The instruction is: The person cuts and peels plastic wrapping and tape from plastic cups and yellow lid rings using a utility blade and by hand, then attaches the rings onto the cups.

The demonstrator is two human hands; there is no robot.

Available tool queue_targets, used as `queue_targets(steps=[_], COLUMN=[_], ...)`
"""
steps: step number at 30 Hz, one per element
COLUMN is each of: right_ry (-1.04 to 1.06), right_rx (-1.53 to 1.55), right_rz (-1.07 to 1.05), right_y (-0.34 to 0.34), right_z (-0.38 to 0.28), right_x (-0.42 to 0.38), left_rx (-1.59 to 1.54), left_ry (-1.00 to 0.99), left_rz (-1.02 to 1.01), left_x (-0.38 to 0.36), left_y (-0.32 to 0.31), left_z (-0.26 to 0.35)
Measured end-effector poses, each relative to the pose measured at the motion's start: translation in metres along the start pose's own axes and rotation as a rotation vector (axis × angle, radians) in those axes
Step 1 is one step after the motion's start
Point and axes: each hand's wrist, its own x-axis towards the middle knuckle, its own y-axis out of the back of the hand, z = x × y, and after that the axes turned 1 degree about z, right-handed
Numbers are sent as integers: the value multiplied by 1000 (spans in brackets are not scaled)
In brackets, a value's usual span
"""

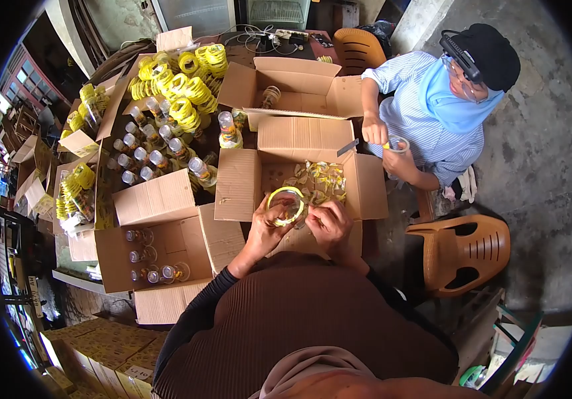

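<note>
My left hand (265, 227) is wrapped around a clear plastic cup (288, 207) with a yellow band around its rim, its round end facing up toward me. Beside the cup, my right hand (331, 226) has its fingers pinched together close to the cup's right edge; what is between them is too small to make out. Both hands are over the near side of an open cardboard box (304, 136). Crumpled yellow and clear scraps (326, 181) lie inside that box.
To the left, another open box (186, 243) holds several clear cups. Behind it are upright cups and stacked yellow rings (186, 86). A farther box (296, 65) contains a cup stack. At right, a co-worker (425, 120) holds a cup near an orange chair (462, 256).
</note>
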Motion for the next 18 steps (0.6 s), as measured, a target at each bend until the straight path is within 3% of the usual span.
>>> queue_targets(steps=[2, 7, 12, 18], right_ry=[-19, -198, -35, -39], right_rx=[-1, 152, 52, 93], right_rz=[-4, 7, 27, 4], right_y=[-2, 3, 14, 12], right_z=[3, 11, -2, -2], right_x=[-1, 2, 3, -1], left_rx=[-104, -148, -137, -205], left_ry=[-90, -55, -3, 4], left_rz=[-40, -25, -37, -23], left_x=[-4, -1, 0, 1], left_y=[-3, -2, 2, 0], left_z=[-6, 2, -2, 9])
